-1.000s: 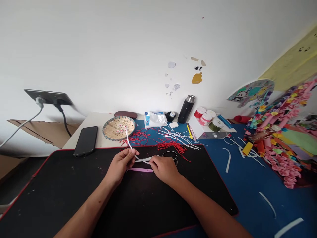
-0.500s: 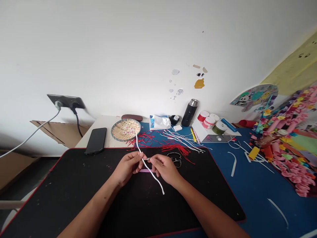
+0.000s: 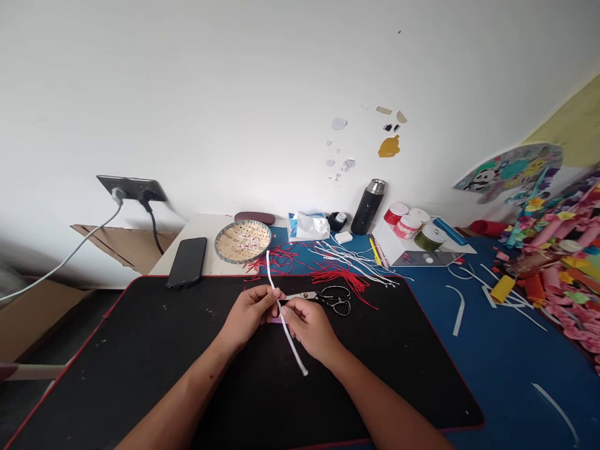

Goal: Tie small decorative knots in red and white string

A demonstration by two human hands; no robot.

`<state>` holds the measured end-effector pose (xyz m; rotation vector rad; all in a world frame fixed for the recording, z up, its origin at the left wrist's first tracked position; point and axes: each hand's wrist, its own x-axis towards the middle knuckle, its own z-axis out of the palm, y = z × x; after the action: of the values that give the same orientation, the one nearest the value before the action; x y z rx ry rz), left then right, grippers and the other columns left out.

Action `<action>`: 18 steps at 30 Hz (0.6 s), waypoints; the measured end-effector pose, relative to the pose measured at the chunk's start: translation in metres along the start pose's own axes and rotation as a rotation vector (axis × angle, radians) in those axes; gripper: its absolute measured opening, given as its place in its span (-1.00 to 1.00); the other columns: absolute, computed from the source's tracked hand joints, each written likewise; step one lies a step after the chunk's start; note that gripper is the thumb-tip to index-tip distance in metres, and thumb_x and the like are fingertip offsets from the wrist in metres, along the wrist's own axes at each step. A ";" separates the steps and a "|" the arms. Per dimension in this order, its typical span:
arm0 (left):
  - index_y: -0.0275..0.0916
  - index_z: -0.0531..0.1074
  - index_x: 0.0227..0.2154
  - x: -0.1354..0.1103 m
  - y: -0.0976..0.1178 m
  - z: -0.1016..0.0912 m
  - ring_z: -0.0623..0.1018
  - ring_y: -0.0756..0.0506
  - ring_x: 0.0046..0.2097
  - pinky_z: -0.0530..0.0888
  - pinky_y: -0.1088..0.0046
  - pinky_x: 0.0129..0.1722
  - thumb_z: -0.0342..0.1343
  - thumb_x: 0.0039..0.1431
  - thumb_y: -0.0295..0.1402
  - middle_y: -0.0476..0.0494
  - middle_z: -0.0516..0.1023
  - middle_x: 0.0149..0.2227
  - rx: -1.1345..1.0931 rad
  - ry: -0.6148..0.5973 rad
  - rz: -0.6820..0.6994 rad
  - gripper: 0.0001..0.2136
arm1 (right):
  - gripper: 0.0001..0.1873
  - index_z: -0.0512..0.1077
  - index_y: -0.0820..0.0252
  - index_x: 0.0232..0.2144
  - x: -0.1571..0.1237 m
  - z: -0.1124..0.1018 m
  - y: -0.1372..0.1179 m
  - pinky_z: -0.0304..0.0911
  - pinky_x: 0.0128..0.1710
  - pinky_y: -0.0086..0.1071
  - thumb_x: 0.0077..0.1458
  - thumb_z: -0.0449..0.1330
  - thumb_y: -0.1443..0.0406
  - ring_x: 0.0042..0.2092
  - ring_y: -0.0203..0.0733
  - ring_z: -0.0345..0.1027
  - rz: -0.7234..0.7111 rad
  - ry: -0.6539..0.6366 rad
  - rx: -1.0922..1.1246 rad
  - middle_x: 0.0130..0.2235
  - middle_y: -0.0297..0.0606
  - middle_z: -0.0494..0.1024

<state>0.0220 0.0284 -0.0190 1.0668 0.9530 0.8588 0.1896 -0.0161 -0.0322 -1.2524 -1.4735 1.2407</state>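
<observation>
My left hand and my right hand meet over the black mat, both pinching one white strip. The strip runs from near the basket down between my fingers, and its free end hangs toward me past my right wrist. A pink strip lies under my fingers, mostly hidden. Black-handled scissors rest on the mat just beyond my right hand, touching neither hand.
A woven basket, red strips and white strips lie behind the mat. A phone, tissue pack, black flask, jars and coloured paper crafts crowd the back and right.
The white strip swung from lying flat between my hands to hanging diagonally with its free end toward me. My hands drew closer together. The camera view shifted, uncovering the scissors.
</observation>
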 end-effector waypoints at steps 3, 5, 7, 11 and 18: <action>-0.29 0.60 -0.43 -0.001 0.001 0.003 0.32 0.04 -0.56 0.22 0.53 -0.54 0.38 0.02 0.08 0.01 0.43 -0.60 0.005 -0.008 -0.015 -0.55 | -0.63 0.48 0.21 -0.38 -0.001 -0.001 -0.002 0.09 -0.50 -0.45 0.33 0.16 0.07 -0.56 -0.35 0.17 -0.031 -0.026 0.029 -0.59 -0.44 0.35; -0.29 0.61 -0.45 -0.003 0.004 0.005 0.32 0.04 -0.55 0.22 0.53 -0.55 0.39 0.01 0.07 0.01 0.42 -0.60 0.005 -0.013 -0.015 -0.56 | -0.62 0.47 0.21 -0.38 0.000 -0.001 -0.002 0.09 -0.50 -0.45 0.32 0.17 0.04 -0.55 -0.35 0.18 -0.029 -0.039 0.072 -0.57 -0.42 0.37; -0.29 0.61 -0.47 -0.005 0.007 0.008 0.31 0.04 -0.55 0.23 0.52 -0.55 0.40 0.00 0.05 0.00 0.42 -0.60 -0.015 -0.019 -0.010 -0.58 | -0.62 0.48 0.21 -0.35 0.001 -0.001 -0.002 0.11 -0.49 -0.45 0.31 0.19 0.02 -0.53 -0.34 0.22 -0.021 -0.045 0.104 -0.53 -0.39 0.41; -0.27 0.59 -0.55 -0.007 0.011 0.013 0.32 0.02 -0.55 0.30 0.49 -0.53 0.43 -0.03 0.01 0.00 0.42 -0.60 -0.059 -0.024 -0.019 -0.60 | -0.63 0.50 0.19 -0.36 0.003 -0.001 -0.002 0.12 -0.48 -0.44 0.30 0.19 0.03 -0.51 -0.32 0.22 -0.005 -0.040 0.077 -0.53 -0.39 0.40; -0.27 0.64 -0.46 -0.004 0.004 0.006 0.35 0.02 -0.52 0.35 0.51 -0.50 0.44 -0.03 0.00 -0.01 0.46 -0.57 -0.051 0.064 -0.008 -0.62 | -0.73 0.46 0.18 -0.41 0.001 -0.004 -0.004 0.10 -0.48 -0.45 0.30 0.17 0.18 -0.51 -0.32 0.18 0.010 -0.048 0.049 -0.55 -0.42 0.36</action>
<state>0.0260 0.0238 -0.0133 0.9963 0.9833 0.9107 0.1923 -0.0147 -0.0275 -1.2072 -1.4637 1.3137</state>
